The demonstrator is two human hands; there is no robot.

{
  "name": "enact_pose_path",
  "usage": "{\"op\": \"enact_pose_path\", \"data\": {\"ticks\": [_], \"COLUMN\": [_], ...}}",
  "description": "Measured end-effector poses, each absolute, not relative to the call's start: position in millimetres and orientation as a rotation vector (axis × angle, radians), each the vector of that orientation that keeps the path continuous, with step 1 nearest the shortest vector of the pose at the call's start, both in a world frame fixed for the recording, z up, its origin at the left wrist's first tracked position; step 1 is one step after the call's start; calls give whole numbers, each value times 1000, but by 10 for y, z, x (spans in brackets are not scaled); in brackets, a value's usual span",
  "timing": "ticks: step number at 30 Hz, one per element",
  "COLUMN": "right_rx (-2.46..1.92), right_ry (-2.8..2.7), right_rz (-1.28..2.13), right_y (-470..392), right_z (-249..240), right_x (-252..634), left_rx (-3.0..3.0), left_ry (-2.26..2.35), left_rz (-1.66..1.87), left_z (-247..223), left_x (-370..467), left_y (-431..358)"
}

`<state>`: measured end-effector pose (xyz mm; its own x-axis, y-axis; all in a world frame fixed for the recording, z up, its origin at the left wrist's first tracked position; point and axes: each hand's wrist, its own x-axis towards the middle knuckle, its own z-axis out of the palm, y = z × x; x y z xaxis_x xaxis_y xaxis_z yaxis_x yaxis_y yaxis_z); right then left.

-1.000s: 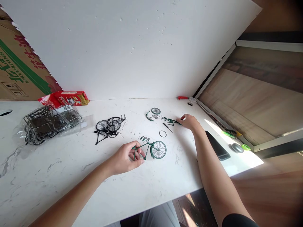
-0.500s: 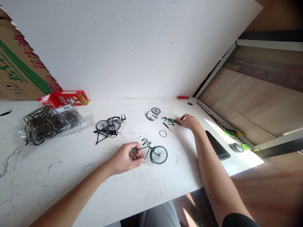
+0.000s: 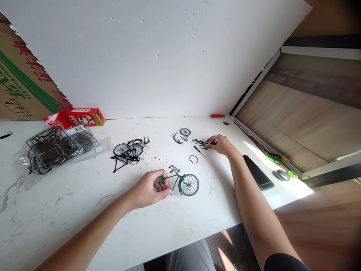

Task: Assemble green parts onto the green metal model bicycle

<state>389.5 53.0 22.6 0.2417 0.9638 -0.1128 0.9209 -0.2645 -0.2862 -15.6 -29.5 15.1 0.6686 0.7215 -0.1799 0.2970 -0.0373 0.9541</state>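
Observation:
My left hand is closed around the rear of a green model bicycle frame, whose spoked front wheel points right. Farther back on the right, my right hand reaches over small green parts, thumb and fingers around them; whether it grips one is not clear. Left of that hand lie a loose green wheel, a curved green piece and a small grey oval piece. A thin dark tool and a black ring lie in front of them.
Black bicycle parts lie left of centre. At the left are a clear bag of black parts and a red packet. A phone, a grey mouse, green tape and a red cutter lie on the right.
My right hand has shifted slightly left over the small green parts, and its fingers have spread a little around them. My left hand keeps its hold on the bicycle.

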Motion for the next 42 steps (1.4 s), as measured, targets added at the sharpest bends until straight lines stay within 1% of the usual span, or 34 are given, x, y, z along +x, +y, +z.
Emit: {"op": "enact_pose_path", "data": {"ticks": [3,15,18,23,26,29,32,36,39,42], "right_rx": [-2332,-2324,-2312,-2151,-2139,-2257,-2400,-2493,-2404,-2237], "right_ry": [-1773,-1726,-1707,-1749,-1710,-1637,-1628,-1642,-1663,-1692], "right_rz": [449,407,364,375,257,60,-61,-151,-178,-185], "right_y": [541,498,492,331,41,-396,-918,-1488,-1661,-1653], "right_z": [223,285,415,842,973,866,606,278,119,-8], "right_x": [3884,3743,3701,3808,4027,4299,4456,4286,3980,3678], "left_rx": [1630,1505,1497,1516,1509,1546,1558,1586,1609,1618], "left_ry": [843,714,722,752,780,832,862,848,857,854], "left_rz": [416,401,400,393,380,358,355,346,339,347], "left_z": [178,141,160,200,218,219,191,140,122,95], "left_x": [-157,-255,-258,-236,-227,-217,-201,-182,-177,-176], "left_y": [-297,-178,-182,-214,-229,-258,-294,-321,-326,-333]}}
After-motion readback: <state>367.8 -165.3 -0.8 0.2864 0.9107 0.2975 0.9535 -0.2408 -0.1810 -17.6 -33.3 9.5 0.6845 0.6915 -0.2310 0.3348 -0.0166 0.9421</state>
